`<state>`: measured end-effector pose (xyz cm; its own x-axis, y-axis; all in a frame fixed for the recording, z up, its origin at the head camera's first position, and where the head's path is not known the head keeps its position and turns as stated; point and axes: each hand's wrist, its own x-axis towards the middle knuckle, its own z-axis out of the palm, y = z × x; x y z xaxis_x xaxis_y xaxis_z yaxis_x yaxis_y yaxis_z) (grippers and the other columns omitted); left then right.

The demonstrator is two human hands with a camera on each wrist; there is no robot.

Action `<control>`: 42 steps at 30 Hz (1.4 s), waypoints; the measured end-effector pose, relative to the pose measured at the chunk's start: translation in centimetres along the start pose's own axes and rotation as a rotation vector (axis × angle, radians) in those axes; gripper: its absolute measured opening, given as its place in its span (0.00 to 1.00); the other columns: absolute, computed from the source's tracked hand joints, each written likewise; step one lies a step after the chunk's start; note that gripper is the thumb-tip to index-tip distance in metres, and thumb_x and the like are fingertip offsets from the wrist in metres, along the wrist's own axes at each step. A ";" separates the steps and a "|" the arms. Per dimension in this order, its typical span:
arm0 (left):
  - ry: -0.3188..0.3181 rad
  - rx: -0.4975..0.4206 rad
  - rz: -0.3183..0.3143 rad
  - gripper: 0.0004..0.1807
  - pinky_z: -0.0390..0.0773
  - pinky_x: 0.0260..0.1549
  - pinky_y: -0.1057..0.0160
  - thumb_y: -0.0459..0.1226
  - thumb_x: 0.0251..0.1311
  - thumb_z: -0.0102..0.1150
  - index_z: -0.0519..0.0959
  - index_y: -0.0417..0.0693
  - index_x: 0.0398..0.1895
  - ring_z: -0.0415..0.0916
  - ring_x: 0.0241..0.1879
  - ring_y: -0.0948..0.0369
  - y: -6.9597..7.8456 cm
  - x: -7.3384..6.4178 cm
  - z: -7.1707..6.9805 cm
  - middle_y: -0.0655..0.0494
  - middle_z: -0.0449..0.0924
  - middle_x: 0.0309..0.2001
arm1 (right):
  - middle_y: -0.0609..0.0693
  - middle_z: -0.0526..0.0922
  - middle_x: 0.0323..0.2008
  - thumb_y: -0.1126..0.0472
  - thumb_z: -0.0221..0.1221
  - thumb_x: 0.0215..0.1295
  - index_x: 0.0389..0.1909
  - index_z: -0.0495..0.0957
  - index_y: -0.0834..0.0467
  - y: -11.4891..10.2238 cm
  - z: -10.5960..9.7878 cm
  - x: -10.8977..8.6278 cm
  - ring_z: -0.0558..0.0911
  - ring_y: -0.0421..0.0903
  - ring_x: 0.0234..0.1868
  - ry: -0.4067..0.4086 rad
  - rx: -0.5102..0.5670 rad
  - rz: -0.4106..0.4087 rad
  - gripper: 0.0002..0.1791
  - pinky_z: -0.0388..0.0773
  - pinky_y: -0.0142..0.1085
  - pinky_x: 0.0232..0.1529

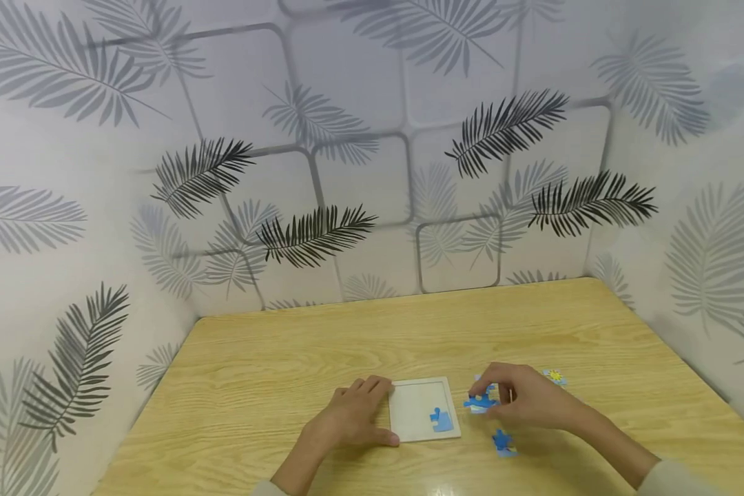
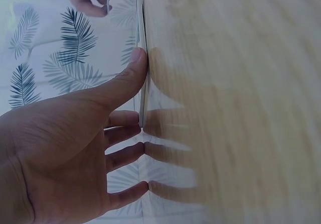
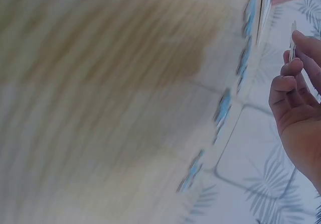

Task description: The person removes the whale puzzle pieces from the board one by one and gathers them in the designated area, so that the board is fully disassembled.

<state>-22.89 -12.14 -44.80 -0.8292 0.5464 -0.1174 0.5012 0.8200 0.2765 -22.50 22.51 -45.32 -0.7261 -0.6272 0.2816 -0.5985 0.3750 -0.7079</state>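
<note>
A square pale puzzle tray [image 1: 412, 412] lies on the table, with one blue puzzle piece [image 1: 443, 421] in its lower right corner. My left hand [image 1: 352, 415] rests at the tray's left side. Its thumb touches the edge in the left wrist view, and its fairly straight fingers [image 2: 125, 156] reach down to the tabletop. Just right of the tray, my right hand [image 1: 529, 398] pinches a blue-and-white puzzle piece [image 1: 481, 404] between thumb and fingers. In the right wrist view this held piece [image 3: 293, 39] appears edge-on, raised off the table.
Nearer me lies a loose blue puzzle piece [image 1: 503, 443]. A piece with a yellow sun [image 1: 555, 376] lies beyond the right hand, and another piece [image 1: 480, 378] is partly hidden behind the fingers. The wooden table [image 1: 273, 358] meets a leaf-patterned wall [image 1: 372, 262] at the back.
</note>
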 end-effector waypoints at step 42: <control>0.039 -0.024 0.056 0.47 0.68 0.63 0.36 0.62 0.57 0.71 0.65 0.51 0.74 0.66 0.71 0.48 -1.9 0.8 1.8 0.53 0.66 0.73 | 0.64 0.78 0.53 0.65 0.64 0.72 0.68 0.73 0.62 0.5 -0.9 -3.5 0.78 0.39 0.27 -0.089 0.213 0.088 0.26 0.79 0.34 0.27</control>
<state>-24.08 -12.91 -47.14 -0.8093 0.5839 -0.0636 0.5415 0.7837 0.3043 -20.55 25.52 -46.01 -0.7340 -0.6599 0.1607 -0.4420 0.2844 -0.8507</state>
